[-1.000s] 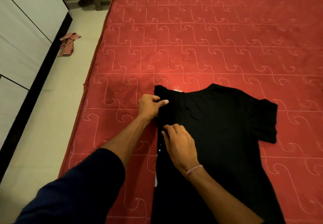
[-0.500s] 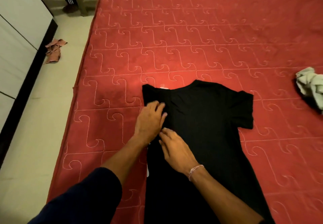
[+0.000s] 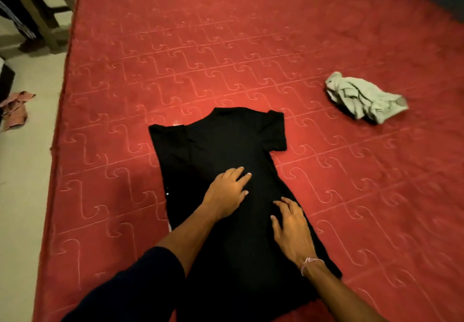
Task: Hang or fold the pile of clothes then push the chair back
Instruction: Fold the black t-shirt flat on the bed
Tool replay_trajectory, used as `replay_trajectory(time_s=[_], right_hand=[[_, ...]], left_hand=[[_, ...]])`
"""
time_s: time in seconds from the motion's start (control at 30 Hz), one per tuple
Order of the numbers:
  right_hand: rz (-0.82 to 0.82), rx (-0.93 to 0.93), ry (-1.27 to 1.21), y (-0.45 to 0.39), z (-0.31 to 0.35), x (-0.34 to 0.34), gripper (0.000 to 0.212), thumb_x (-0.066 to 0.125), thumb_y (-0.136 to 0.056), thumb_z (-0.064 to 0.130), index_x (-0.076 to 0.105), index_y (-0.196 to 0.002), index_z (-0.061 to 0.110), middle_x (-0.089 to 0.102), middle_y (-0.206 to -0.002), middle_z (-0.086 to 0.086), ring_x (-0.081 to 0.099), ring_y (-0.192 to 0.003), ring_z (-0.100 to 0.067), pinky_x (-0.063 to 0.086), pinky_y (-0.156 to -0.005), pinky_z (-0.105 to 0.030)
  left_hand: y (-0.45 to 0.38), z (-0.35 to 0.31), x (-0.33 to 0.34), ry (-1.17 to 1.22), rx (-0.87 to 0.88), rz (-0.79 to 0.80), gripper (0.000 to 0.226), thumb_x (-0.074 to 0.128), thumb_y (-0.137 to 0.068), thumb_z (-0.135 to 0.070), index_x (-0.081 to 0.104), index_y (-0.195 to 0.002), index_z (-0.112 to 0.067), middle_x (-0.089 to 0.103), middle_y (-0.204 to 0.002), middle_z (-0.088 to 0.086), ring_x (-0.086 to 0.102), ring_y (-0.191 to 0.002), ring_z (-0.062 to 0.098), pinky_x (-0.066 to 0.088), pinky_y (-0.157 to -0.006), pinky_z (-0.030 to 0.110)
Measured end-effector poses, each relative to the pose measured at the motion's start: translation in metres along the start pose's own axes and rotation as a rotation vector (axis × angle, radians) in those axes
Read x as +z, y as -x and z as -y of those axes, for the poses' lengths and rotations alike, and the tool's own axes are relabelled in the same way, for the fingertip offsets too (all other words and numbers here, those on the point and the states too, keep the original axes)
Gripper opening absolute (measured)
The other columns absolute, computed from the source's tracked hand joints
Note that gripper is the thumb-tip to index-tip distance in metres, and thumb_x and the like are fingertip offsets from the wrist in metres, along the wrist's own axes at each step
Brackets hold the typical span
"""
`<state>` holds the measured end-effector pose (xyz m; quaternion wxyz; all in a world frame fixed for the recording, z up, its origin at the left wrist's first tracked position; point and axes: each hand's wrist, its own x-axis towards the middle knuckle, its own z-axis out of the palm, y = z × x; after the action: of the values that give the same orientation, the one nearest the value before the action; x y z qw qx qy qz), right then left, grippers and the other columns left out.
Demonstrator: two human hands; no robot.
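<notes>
Black shirt (image 3: 221, 146) lies flat near the bed's (image 3: 251, 45) front edge; left hand (image 3: 227, 192) and right hand (image 3: 292, 230) press it, fingers spread.

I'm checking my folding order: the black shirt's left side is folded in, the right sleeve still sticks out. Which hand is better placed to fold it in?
Likely the right hand: it rests near the black shirt's right edge, below the sleeve. The left hand lies mid-shirt.
</notes>
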<state>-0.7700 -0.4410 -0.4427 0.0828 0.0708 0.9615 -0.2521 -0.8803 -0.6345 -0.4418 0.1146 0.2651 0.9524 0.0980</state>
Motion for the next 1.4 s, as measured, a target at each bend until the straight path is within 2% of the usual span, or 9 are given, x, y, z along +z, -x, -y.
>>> replay_trajectory(time_s=[0.2, 0.33, 0.57, 0.8, 1.0, 1.13, 1.23, 1.3, 1.4], right_hand=[[-0.057, 0.151, 0.025, 0.019, -0.053, -0.026, 0.039, 0.061, -0.095, 0.015, 0.053, -0.132, 0.010, 0.055, -0.125, -0.011, 0.054, -0.114, -0.031, 0.049, -0.095, -0.042], [0.067, 0.338, -0.056, 0.023, -0.080, -0.041, 0.025, 0.066, -0.092, 0.028, 0.056, -0.113, 0.019, 0.068, -0.101, -0.004, 0.065, -0.095, -0.031, 0.054, -0.081, -0.041], [0.210, 0.304, -0.198, 0.032, -0.111, -0.056, 0.014, 0.069, -0.091, 0.026, 0.061, -0.081, 0.020, 0.063, -0.063, 0.009, 0.057, -0.057, -0.006, 0.047, -0.060, -0.024], [0.226, 0.254, -0.212, 0.041, -0.112, -0.056, 0.016, 0.076, -0.084, 0.024, 0.060, -0.083, 0.028, 0.067, -0.072, 0.011, 0.065, -0.071, -0.005, 0.058, -0.073, -0.031], [0.201, 0.188, -0.254, 0.047, -0.107, -0.057, 0.012, 0.074, -0.082, 0.016, 0.064, -0.084, 0.021, 0.068, -0.077, 0.004, 0.066, -0.070, -0.017, 0.058, -0.065, -0.034], [0.161, 0.009, -0.147, 0.057, -0.089, -0.058, 0.028, 0.064, -0.088, 0.015, 0.063, -0.116, 0.017, 0.063, -0.103, 0.003, 0.062, -0.085, -0.017, 0.055, -0.074, -0.029], [0.218, -0.138, -0.047, 0.070, -0.065, -0.058, 0.053, 0.056, -0.094, 0.020, 0.044, -0.145, 0.024, 0.056, -0.122, 0.002, 0.066, -0.096, -0.023, 0.057, -0.086, -0.038], [0.278, -0.185, 0.010, 0.078, -0.047, -0.056, 0.061, 0.052, -0.096, 0.022, 0.031, -0.153, 0.028, 0.051, -0.125, 0.001, 0.066, -0.096, -0.026, 0.057, -0.085, -0.040], [0.348, -0.228, 0.078, 0.085, -0.020, -0.045, 0.066, 0.049, -0.100, 0.023, 0.018, -0.159, 0.027, 0.046, -0.130, -0.001, 0.063, -0.101, -0.027, 0.053, -0.084, -0.037]], left_hand=[[-0.031, -0.077, 0.011, -0.072, 0.176, 0.042, 0.048, 0.044, -0.106, -0.026, 0.035, -0.153, -0.030, 0.027, -0.162, 0.004, 0.036, -0.137, 0.026, 0.039, -0.105, 0.042], [-0.048, -0.098, 0.019, -0.178, 0.189, 0.075, 0.052, 0.048, -0.102, -0.015, 0.039, -0.151, -0.030, 0.033, -0.157, 0.005, 0.042, -0.130, 0.026, 0.044, -0.099, 0.041], [-0.065, -0.121, 0.012, -0.313, 0.224, 0.030, 0.025, 0.051, -0.096, -0.007, 0.054, -0.120, -0.014, 0.057, -0.121, 0.004, 0.055, -0.108, 0.023, 0.051, -0.083, 0.035], [-0.065, -0.124, 0.004, -0.285, 0.170, -0.046, 0.030, 0.045, -0.100, -0.011, 0.050, -0.129, -0.018, 0.055, -0.121, 0.001, 0.057, -0.106, 0.020, 0.046, -0.068, 0.031], [-0.069, -0.113, -0.010, -0.332, 0.159, -0.056, 0.025, 0.049, -0.098, -0.011, 0.055, -0.122, -0.016, 0.055, -0.118, 0.004, 0.056, -0.103, 0.021, 0.043, -0.065, 0.031], [-0.065, -0.098, -0.022, -0.398, 0.136, -0.025, 0.016, 0.050, -0.098, -0.014, 0.055, -0.113, -0.017, 0.063, -0.098, 0.003, 0.061, -0.089, 0.022, 0.039, -0.059, 0.033], [-0.053, -0.083, -0.033, -0.468, 0.113, 0.007, 0.021, 0.050, -0.097, -0.014, 0.054, -0.117, -0.019, 0.062, -0.077, 0.001, 0.064, -0.070, 0.023, 0.036, -0.054, 0.034], [-0.042, -0.072, -0.038, -0.511, 0.127, 0.015, 0.025, 0.053, -0.096, -0.017, 0.053, -0.120, -0.022, 0.064, -0.073, -0.002, 0.066, -0.065, 0.022, 0.034, -0.052, 0.032], [-0.019, -0.052, -0.040, -0.541, 0.156, 0.023, 0.020, 0.070, -0.083, -0.016, 0.058, -0.098, -0.022, 0.064, -0.062, -0.004, 0.064, -0.052, 0.021, 0.032, -0.046, 0.026]])
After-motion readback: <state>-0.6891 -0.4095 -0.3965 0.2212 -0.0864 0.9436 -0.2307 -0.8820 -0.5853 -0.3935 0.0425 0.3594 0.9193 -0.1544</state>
